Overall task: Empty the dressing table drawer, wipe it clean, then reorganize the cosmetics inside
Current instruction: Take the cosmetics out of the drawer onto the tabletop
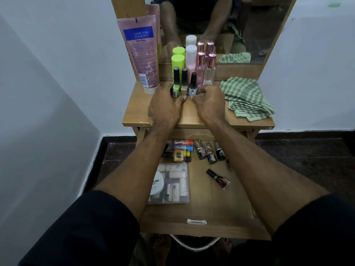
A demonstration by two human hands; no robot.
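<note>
Curled fingers of the right hand (208,104) close around the base of the cluster of bottles (189,73) on the dressing table top (199,120), while the left hand (163,106) cups the cluster's other side, thumb touching the nail polish bottles (180,81). A pink lotion tube (141,54) leans left of them; a folded green checked cloth (246,98) lies right. Below, the open drawer (221,208) holds small bottles (209,151), a clear pouch (172,183) and a dark red polish (219,178).
</note>
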